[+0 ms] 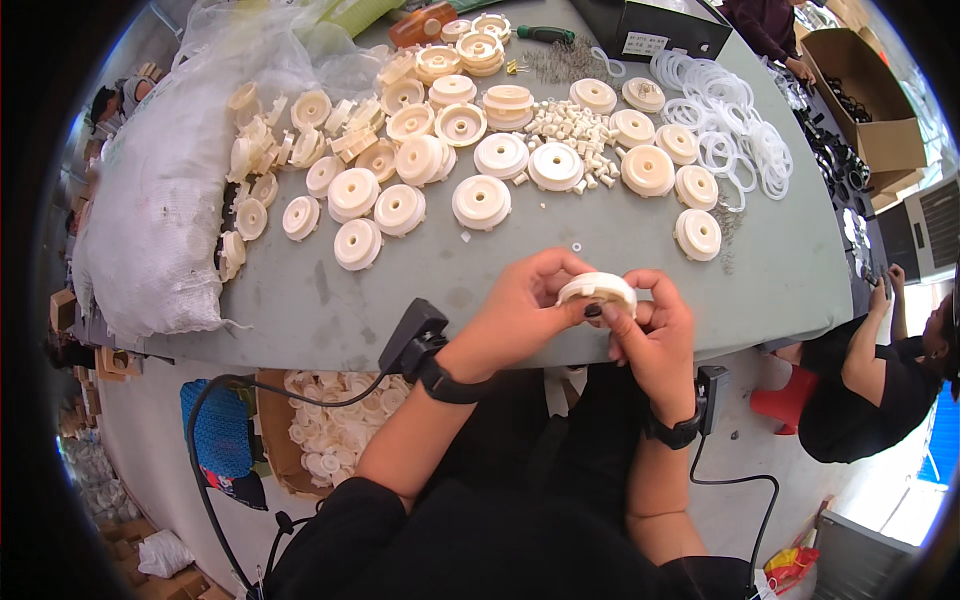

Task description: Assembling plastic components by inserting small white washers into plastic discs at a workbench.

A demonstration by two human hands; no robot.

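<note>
Over the table's near edge I hold a round cream plastic cap tilted between both hands. My left hand grips its left side, fingers behind and thumb in front. On the other side my right hand pinches the rim, thumb at its underside. A small black spot shows by the thumbs; I cannot tell what it is. Just beyond my hands lies a tiny white ring. Similar round cream caps spread over the grey-green table, with a heap of small cream plugs among them.
Clear rings and thin springs lie at the right. A black box and a green-handled screwdriver sit at the back. A white woven sack fills the left. Below stands a carton of cream parts. A person sits at right.
</note>
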